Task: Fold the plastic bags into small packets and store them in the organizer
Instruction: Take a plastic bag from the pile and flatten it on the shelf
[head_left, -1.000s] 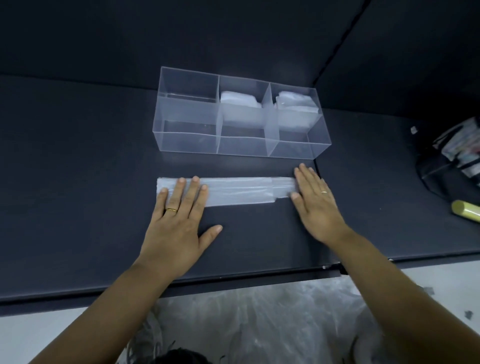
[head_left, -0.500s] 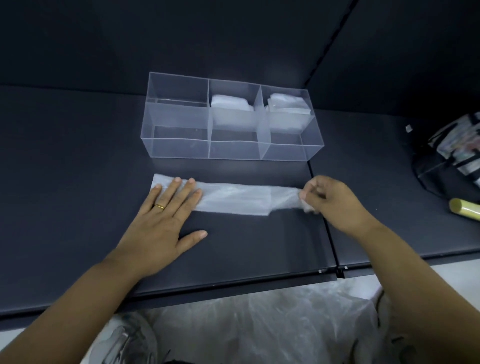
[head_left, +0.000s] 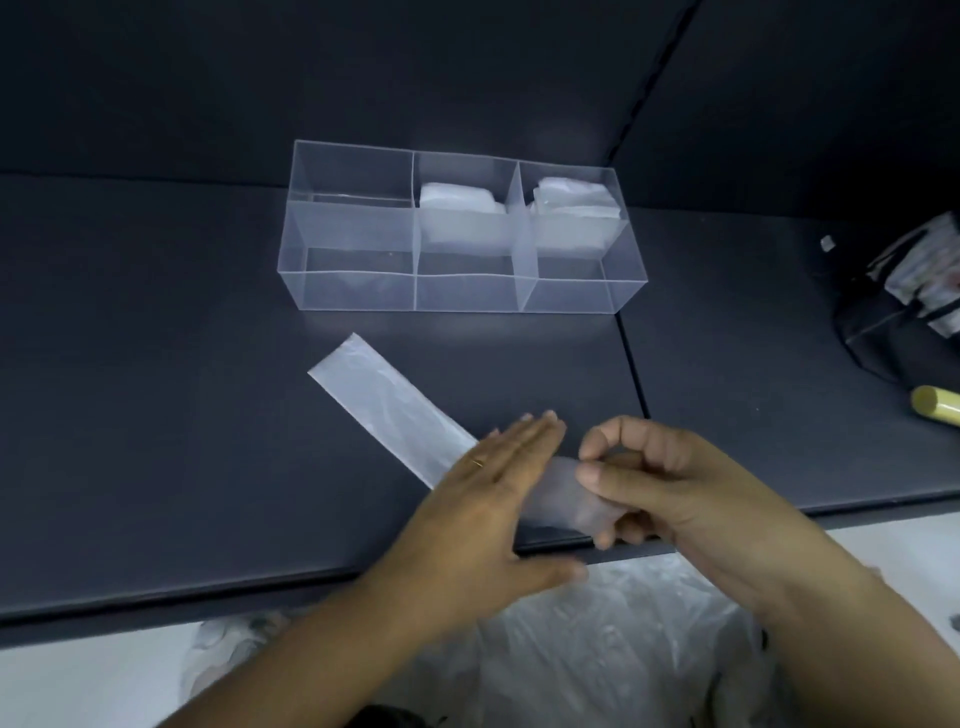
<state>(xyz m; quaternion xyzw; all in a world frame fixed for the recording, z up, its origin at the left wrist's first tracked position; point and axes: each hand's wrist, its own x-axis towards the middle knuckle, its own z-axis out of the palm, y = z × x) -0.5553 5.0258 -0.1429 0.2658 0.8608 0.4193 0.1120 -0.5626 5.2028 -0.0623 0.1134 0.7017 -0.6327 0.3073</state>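
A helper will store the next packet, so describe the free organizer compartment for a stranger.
On the dark table stands a clear three-part organizer, ahead of the person's hands. Take its leftmost compartment, as the person sees it. It alone holds nothing, while the middle and right ones each hold white folded packets.

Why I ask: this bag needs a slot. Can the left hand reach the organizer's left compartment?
Probably yes: nothing stands between the left hand and the open-topped organizer, though it lies on the bag.

Dark table (head_left: 156, 415) with clear organizer (head_left: 358, 291), plastic bag strip (head_left: 384, 410), black pouch (head_left: 878, 327).
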